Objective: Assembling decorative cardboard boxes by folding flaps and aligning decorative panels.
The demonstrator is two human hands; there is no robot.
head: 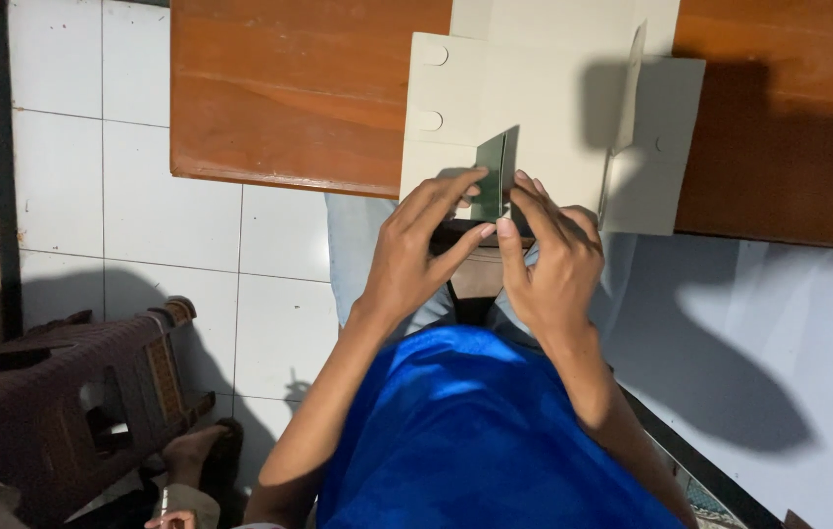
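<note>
white floor tiles run under a wooden counter [289,98] where a flat pale cardboard sheet [534,108] lies at its near edge. left hand [416,260] and right hand [553,260], each grip pinched on the sheet's small raised flap [495,181], should press evenly along the crease, i'd say.

- I take this for a plain room in a home, used as a makeshift work corner.
- White floor tiles [181,235] run beneath a worn wooden table [299,98].
- A brown plastic stool [54,392] stands at the table's left.
</note>
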